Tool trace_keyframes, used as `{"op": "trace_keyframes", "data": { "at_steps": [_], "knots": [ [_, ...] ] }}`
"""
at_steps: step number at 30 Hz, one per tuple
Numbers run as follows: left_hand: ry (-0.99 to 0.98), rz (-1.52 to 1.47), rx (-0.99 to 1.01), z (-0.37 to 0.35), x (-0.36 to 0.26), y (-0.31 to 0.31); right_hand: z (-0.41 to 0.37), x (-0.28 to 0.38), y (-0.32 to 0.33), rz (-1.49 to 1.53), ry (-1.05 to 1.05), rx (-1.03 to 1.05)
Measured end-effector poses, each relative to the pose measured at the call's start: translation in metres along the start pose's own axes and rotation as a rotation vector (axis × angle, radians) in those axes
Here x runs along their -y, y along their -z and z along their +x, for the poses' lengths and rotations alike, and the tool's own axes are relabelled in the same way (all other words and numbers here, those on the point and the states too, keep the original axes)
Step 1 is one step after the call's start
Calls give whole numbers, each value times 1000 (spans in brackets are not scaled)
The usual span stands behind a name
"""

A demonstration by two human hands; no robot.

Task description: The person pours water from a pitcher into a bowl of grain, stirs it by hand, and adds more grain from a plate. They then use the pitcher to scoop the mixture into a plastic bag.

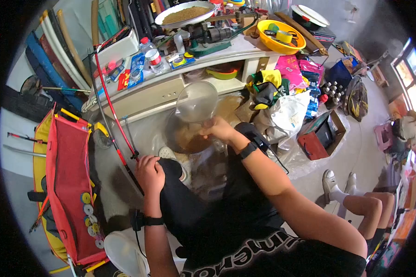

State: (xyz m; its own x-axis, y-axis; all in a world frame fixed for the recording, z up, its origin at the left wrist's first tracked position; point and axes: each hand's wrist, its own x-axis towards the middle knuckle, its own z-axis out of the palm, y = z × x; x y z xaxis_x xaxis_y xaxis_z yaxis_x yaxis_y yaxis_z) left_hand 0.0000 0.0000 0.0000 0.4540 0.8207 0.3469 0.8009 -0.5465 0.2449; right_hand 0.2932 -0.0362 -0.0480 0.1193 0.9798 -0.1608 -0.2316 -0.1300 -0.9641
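My right hand (222,130) is closed on the near end of a round, pale, see-through strainer (196,99); its mesh is too fine to make out. The strainer is held over a wide grey basin (168,131) on the floor between my feet. Tan powder (189,140) lies in the basin, partly hidden by my hand. My left hand (151,173) rests on my left knee with its fingers laid out, holding nothing. Close by it leans a thin red and black pole (111,102).
A white cabinet (148,99) stands ahead, bearing a tray of tan grains (186,15), a bottle (153,57) and a yellow basin (282,48). Bags (282,113) and an open box (335,134) lie right. A red bag (71,184) stands left. Another person's legs (363,205) show right.
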Motion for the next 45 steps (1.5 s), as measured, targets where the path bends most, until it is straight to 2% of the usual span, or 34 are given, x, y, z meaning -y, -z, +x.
{"op": "trace_keyframes", "data": {
  "at_steps": [2,3,8,12,17,20,30,42,45],
  "knots": [
    [-46,-3,-20,6,-2,15,3,4,-7,-62,-46,-15],
    [0,-71,12,-12,-18,-8,-19,3,11,-117,-114,-28],
    [-58,-41,-18,-3,-8,-3,-7,6,0,-98,-48,-16],
    [-52,-36,-13,-2,-8,-3,-8,4,-3,2,-93,-66],
    [-45,-47,4,0,-8,-4,4,-15,5,-85,-43,-62],
    [-40,-30,5,0,-6,-6,3,-13,3,-118,-100,-114],
    [-50,-76,2,1,-7,-3,5,-21,5,-240,-99,-159],
    [-73,-53,-32,1,-4,-4,3,-21,4,-263,8,-157],
    [-98,-45,-47,1,-3,-5,4,-22,6,-293,-63,-156]
  ]
}}
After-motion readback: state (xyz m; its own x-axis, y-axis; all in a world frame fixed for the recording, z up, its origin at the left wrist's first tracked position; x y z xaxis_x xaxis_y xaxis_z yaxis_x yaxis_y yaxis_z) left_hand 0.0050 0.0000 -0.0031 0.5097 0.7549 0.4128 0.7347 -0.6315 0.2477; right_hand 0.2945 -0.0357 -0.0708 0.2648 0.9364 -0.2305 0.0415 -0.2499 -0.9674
